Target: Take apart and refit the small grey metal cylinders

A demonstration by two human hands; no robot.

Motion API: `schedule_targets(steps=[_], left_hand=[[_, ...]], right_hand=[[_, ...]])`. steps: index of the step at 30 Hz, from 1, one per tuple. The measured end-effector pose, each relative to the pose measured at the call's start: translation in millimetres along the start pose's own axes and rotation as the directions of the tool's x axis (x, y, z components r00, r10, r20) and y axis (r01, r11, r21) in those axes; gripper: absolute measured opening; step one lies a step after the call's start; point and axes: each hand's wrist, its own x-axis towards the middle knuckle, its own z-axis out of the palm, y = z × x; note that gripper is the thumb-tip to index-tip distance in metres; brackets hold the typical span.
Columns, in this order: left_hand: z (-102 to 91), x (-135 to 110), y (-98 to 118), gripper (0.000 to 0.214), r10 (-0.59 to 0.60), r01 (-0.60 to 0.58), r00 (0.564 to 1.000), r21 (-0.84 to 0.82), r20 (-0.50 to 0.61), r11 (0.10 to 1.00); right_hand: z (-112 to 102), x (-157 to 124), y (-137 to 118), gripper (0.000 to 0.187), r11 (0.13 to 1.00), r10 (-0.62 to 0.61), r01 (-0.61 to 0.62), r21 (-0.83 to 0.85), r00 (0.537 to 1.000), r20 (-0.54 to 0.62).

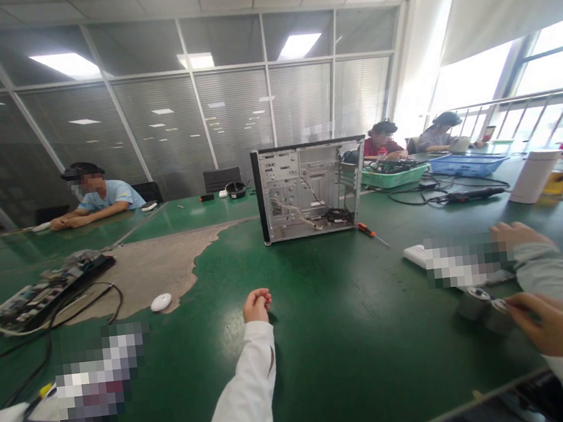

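Observation:
My left hand [258, 304] rests on the green table, fingers curled in a loose fist with nothing visible in them. Low at the right edge, my right hand [562, 322] has its thumb and fingers closed at the rim of a small grey cylinder [498, 319]. A second grey cylinder [474, 305] stands beside it, with a pale, dark-marked top. Beyond my left hand stands an open computer case [309, 191], its side panel off, with cables and a fan-like black part inside. An orange-handled screwdriver [372, 234] lies at its right corner.
A co-worker's hand [520, 236] reaches in from the right, near a white box [417, 257]. Circuit boards [53, 289] and cables lie left, near a white round lid [161, 302]. Green [393, 177] and blue baskets [468, 164] and a white cup [534, 176] stand right.

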Motion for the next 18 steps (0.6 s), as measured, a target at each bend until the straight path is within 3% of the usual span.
schedule_targets(steps=[3,7,9,11,13,16,18], left_hand=[[-0.1,0,0,0.017,-0.002,0.002,1.000,0.005,0.003,1.000],[0.4,-1,1,0.016,-0.006,0.006,1.000,0.030,-0.002,1.000],[0.8,-1,1,0.016,-0.008,0.008,1.000,0.037,0.000,0.999],[1.0,-1,1,0.016,-0.007,0.007,1.000,0.036,0.001,0.999],[0.9,-1,1,0.016,-0.005,0.005,1.000,0.027,-0.001,1.000],[0.2,0,0,0.016,-0.009,0.009,1.000,0.005,0.003,1.000],[-0.4,1,0,0.017,-0.012,0.012,1.000,-0.005,0.010,1.000]], right_hand=[[2,-17,11,0.019,0.998,-0.054,0.052,0.032,0.995,0.078],[-1,-10,7,0.027,0.992,-0.105,0.102,-0.071,0.993,-0.051],[-2,-2,0,0.039,0.984,-0.130,0.124,-0.131,0.991,-0.035],[2,7,-4,0.050,0.977,-0.159,0.169,-0.126,0.983,0.087],[11,17,-1,0.054,0.976,-0.194,0.214,-0.049,0.945,0.264],[28,32,11,0.044,0.978,-0.201,0.200,0.054,0.849,0.488],[35,40,18,0.037,0.982,-0.182,0.181,0.057,0.812,0.554]])
